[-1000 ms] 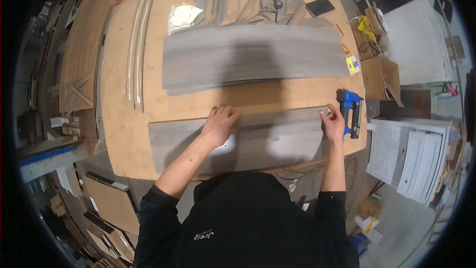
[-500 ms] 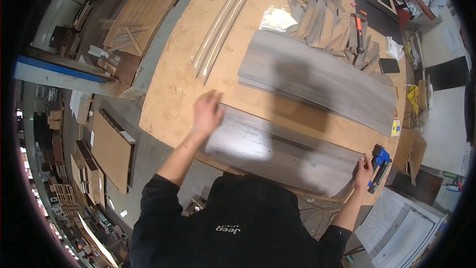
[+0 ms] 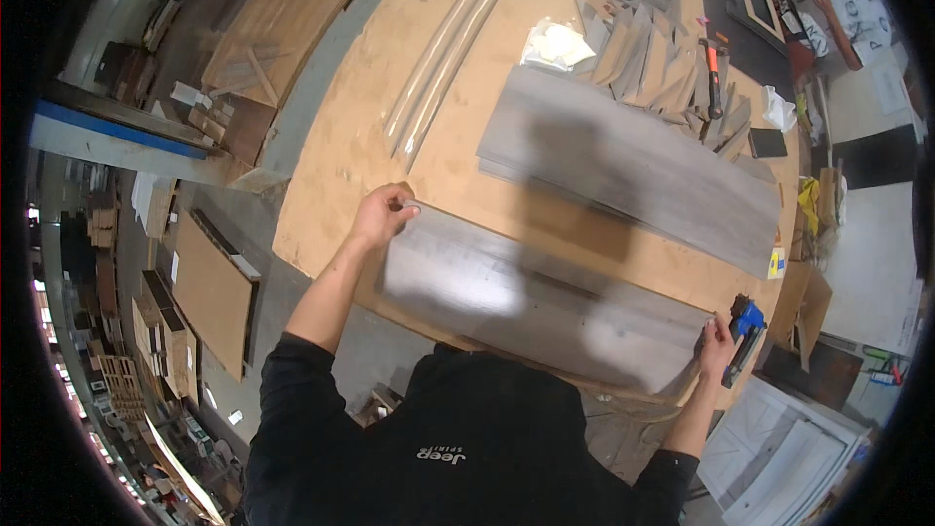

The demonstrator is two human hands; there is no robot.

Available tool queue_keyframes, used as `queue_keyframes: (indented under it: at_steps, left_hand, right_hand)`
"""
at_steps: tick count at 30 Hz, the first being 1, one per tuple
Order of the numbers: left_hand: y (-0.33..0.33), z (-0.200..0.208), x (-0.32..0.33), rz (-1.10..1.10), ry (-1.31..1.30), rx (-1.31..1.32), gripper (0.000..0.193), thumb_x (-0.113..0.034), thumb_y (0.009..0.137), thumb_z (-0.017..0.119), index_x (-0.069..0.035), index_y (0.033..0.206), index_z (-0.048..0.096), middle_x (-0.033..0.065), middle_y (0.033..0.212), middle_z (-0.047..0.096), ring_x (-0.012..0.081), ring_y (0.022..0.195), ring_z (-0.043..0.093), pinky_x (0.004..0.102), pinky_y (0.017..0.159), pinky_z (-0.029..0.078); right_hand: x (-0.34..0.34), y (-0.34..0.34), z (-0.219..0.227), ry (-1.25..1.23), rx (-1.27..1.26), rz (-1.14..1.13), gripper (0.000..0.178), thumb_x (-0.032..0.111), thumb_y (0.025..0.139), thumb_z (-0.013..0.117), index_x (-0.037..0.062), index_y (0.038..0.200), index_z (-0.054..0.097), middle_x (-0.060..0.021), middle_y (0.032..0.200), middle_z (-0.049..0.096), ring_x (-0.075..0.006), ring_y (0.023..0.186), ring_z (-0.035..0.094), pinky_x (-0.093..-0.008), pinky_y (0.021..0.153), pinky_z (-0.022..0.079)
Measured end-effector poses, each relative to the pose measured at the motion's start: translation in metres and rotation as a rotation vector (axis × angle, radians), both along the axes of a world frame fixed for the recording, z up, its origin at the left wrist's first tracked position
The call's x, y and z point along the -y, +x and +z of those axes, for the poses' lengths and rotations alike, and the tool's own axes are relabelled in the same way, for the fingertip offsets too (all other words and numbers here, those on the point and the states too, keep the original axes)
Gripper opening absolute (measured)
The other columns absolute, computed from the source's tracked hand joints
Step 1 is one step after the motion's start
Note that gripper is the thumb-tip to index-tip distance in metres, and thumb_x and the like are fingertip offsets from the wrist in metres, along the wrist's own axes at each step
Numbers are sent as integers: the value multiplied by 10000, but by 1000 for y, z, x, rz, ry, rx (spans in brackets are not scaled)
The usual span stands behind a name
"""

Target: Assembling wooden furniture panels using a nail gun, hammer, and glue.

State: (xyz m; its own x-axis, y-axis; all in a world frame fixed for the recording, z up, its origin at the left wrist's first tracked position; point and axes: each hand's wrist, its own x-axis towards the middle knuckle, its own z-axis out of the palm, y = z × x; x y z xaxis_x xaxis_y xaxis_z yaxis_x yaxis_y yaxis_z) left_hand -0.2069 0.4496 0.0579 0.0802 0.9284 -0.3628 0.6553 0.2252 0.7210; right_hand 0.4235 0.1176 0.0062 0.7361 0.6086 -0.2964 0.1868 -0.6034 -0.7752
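Note:
A long grey wood-grain board (image 3: 545, 297) lies along the near edge of the worktable, with a thin strip along its far side. My left hand (image 3: 382, 216) pinches the board's far left corner between thumb and fingers. At the opposite end my right hand (image 3: 718, 347) grips the right corner, its fingers closed on the edge. Just right of that hand lies a blue and black nail gun (image 3: 745, 336). Beyond the board rests a stack of similar grey panels (image 3: 623, 156), with my shadow across it.
Two long thin strips (image 3: 453, 49) lie at the far left of the table (image 3: 331, 175). Grey offcuts (image 3: 643, 54), a hammer with an orange handle (image 3: 713, 78) and a white packet (image 3: 555, 44) sit at the back. Another person's arm (image 3: 833, 24) shows at far right.
My left hand has moved left and slightly down onto the board's corner, and its fingers have closed there. My right hand stays at the right end.

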Motion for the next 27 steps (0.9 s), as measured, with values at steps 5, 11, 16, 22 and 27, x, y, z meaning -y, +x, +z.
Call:
queue_keyframes:
  at_steps: [5,11,16,22,27]
  left_hand:
    - [-6,-10,-3,65,-106,213,216,17,855,771,-52,857,567,-39,699,512,69,603,475,273,523,394]
    - [-4,-7,-5,90,-157,197,242,36,856,761,-74,856,546,-42,691,491,63,570,448,268,486,353]
    - [-11,-16,-6,71,-123,178,215,-3,848,784,-48,948,598,-30,772,531,74,648,503,266,564,425]
    - [-8,-18,1,10,46,69,479,-134,857,793,-18,1293,631,2,848,577,112,757,565,276,713,505]
    - [-18,-26,7,-70,204,32,216,-112,876,761,-24,1062,699,34,881,620,127,776,589,280,741,509]
  right_hand:
    - [-2,-5,4,46,-84,-44,427,156,977,664,10,1375,610,53,839,486,-63,782,447,-226,713,391]
    - [4,1,-5,53,-86,-58,437,156,953,712,-5,1348,621,29,972,616,-69,850,526,-223,759,427]
    - [1,3,-8,-18,-82,-83,460,175,963,702,-21,1366,597,-22,1067,656,-103,947,579,-247,848,462]
    - [3,-3,-15,30,42,-33,459,204,988,655,-31,1376,586,-153,1299,640,-220,1208,587,-324,1051,430]
    - [2,-6,-10,-14,-12,-51,432,182,987,652,-6,1373,601,-102,1268,647,-178,1147,593,-298,1015,433]
